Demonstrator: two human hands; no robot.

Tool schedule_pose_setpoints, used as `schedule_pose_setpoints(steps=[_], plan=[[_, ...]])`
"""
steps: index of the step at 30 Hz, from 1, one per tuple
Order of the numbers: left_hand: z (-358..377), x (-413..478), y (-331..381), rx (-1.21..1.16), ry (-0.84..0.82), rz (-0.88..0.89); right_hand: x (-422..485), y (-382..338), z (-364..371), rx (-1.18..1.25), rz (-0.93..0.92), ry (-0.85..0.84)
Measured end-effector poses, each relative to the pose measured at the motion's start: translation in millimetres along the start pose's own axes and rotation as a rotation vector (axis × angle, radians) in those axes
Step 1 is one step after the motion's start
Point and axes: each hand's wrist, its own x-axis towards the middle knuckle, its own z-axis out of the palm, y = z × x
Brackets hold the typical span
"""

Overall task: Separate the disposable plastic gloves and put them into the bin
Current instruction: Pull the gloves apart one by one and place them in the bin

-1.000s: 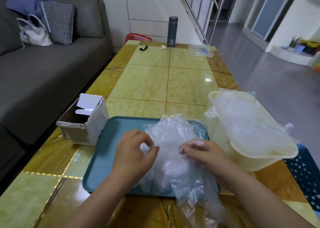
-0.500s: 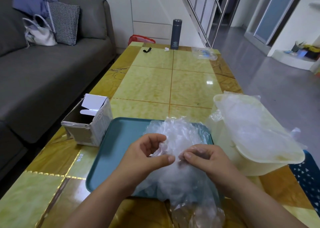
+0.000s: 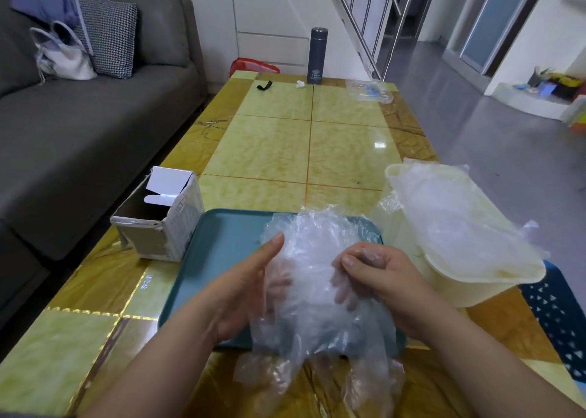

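A crumpled, cloudy wad of thin plastic gloves (image 3: 317,294) is held over a smooth teal tray (image 3: 218,259) in the lower middle of the frame, its limp ends trailing onto the glossy yellow tiled counter (image 3: 269,151). The left hand (image 3: 241,284) has its grip closed on the wad's left side, thumb straight on the front and fingers showing faintly through the film, while the right hand (image 3: 380,275) has its grip pinching the film with curled fingertips. Just right of the tray stands the cream, rounded plastic bin (image 3: 459,291), with wrinkled clear film over its mouth.
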Motion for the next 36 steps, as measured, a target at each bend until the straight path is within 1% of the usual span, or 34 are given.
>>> schedule_pose_setpoints(steps=[2,4,7,10,12,15,17,20,23,25,28,30,32,34,36], plan=[[2.4,-1.9,0.9,0.051,0.009,-0.012,-1.8,-3.2,3.8,-0.084,-0.001,0.029],[2.6,-3.5,1.0,0.082,0.032,0.061,-2.7,-4.6,5.5,-0.126,-0.002,0.095],[4.5,-10.6,0.2,0.02,0.093,0.13,-7.7,-9.4,6.9,-0.138,0.007,0.19],[1.8,-18.0,5.2,-0.055,0.13,0.16,-12.1,-16.8,7.5,-0.078,0.03,0.254],[-3.3,-22.4,5.7,-0.112,0.149,0.179,-16.0,-22.2,7.9,-0.034,0.045,0.266],[-3.1,-30.1,5.8,-0.143,0.148,0.204,-25.9,-38.3,4.9,0.028,0.029,0.265],[3.3,-34.0,11.7,-0.107,0.15,0.226,-29.9,-57.5,-2.7,0.019,-0.006,0.27],[19.2,-39.9,25.7,0.104,0.217,0.268,-27.4,-90.5,-29.7,-0.085,-0.078,0.339],[40.3,-42.5,45.8,0.24,0.276,0.354,-15.5,-122.4,-68.2,-0.22,-0.119,0.449],[59.4,-43.1,63.1,0.319,0.235,0.384,-0.3,-136.8,-95.9,-0.348,-0.136,0.524],[94.5,-42.4,87.2,0.336,0.094,0.388,23.0,-140.3,-126.3,-0.602,-0.159,0.644],[118.6,-41.8,102.4,0.321,0.035,0.404,33.2,-133.4,-139.0,-0.771,-0.098,0.695],[145.1,-37.6,115.9,0.312,0.019,0.434,40.8,-121.4,-151.0,-0.864,-0.013,0.712],[166.9,-27.3,127.8,0.302,0.044,0.482,39.0,-117.6,-150.4,-0.933,0.074,0.683],[186.4,-6.6,140.5,0.325,0.076,0.524,36.9,-114.7,-147.2,-0.93,0.126,0.625]])
